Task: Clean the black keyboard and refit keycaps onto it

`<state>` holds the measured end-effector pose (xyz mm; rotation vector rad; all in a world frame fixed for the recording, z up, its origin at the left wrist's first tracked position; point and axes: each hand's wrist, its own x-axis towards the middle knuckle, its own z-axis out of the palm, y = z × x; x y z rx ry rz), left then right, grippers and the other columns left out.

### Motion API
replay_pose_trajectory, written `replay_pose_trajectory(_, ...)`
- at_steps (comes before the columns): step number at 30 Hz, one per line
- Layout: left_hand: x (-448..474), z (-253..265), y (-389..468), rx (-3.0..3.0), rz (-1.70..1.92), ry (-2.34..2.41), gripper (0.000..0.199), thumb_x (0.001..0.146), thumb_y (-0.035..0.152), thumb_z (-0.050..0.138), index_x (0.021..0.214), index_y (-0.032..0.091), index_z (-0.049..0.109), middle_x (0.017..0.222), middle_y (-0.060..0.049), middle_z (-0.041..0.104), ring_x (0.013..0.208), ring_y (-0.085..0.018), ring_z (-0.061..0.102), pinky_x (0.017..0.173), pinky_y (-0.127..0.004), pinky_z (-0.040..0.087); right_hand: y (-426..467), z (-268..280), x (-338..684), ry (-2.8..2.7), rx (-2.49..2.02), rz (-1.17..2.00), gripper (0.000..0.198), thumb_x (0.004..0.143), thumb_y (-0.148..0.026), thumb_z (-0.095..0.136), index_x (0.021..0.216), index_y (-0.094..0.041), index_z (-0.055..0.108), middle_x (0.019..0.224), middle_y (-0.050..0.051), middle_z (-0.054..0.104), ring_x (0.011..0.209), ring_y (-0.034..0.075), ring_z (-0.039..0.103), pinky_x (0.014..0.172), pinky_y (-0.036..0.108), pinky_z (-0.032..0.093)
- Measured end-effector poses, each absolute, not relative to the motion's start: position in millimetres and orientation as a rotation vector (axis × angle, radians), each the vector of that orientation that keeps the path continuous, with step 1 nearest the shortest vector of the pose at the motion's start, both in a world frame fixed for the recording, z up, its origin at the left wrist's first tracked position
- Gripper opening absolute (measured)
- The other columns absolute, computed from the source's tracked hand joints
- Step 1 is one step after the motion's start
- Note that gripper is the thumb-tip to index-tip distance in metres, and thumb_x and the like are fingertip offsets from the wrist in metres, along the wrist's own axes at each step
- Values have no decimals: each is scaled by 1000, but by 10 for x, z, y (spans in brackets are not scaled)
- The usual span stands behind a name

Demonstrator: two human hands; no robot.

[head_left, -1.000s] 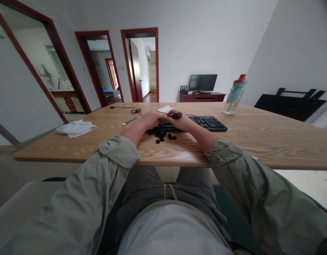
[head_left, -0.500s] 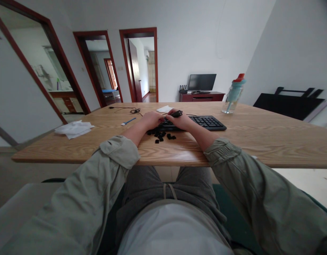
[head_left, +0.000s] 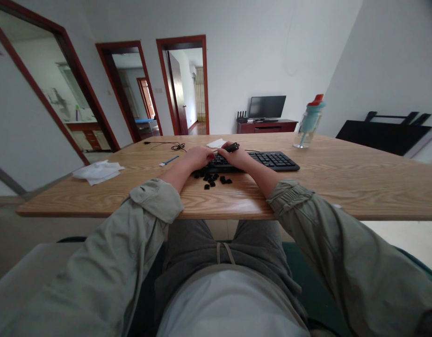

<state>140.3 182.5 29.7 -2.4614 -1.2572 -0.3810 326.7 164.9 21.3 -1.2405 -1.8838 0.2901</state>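
Note:
A black keyboard [head_left: 277, 160] lies on the wooden table in front of me. My right hand [head_left: 234, 155] is closed around a black-handled tool [head_left: 232, 148], its thick end sticking out above the thumb; the working tip is hidden at the keys. Over the keyboard's left end rests my left hand [head_left: 199, 158], fingers curled down against it; whatever they pinch, if anything, is hidden. Several loose black keycaps [head_left: 211, 179] lie scattered on the wood just in front of the keyboard, below my hands.
White tissues [head_left: 98, 171] lie at the table's left. A blue-handled brush [head_left: 169, 161] and a coiled black cable [head_left: 178, 146] are left of my hands. Behind them lies white paper [head_left: 216, 143]. A clear bottle with a red and teal top [head_left: 310, 122] stands at the back right.
The view has shifted very slightly. Both hands stay at the left part of the keyboard, the right one still holding the black-handled tool. The keycaps have not visibly moved.

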Motion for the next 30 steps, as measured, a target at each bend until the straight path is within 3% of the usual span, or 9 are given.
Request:
replay_pose_trajectory(7, 1444, 332, 1758, -2476, -368, -1248, 30, 89, 32, 50, 103, 26, 76, 103, -6, 75, 98, -24, 67, 82, -30, 48, 1643, 202, 3286, -1899, -1259, 258, 28, 86, -41, 55, 96, -17, 65, 89, 5, 68, 84, 18, 60, 79, 30, 46)
replay_pose_trajectory(21, 1260, 324, 1894, -2628, -377, -1237, 32, 89, 29, 51, 111, 24, 75, 107, -4, 75, 98, -21, 66, 89, -29, 49, 1693, 215, 3295, -1880, -1332, 227, 31, 88, -42, 54, 101, -17, 66, 101, 10, 70, 95, 22, 63, 88, 34, 46)
replay_pose_trajectory(30, 1320, 295, 1898, -2605, -408, -1227, 32, 87, 28, 51, 106, 22, 75, 105, -5, 74, 96, -22, 66, 85, -29, 49, 1739, 183, 3329, -1856, -1329, 222, 32, 86, -44, 54, 100, -17, 65, 98, 9, 70, 91, 22, 62, 86, 35, 47)
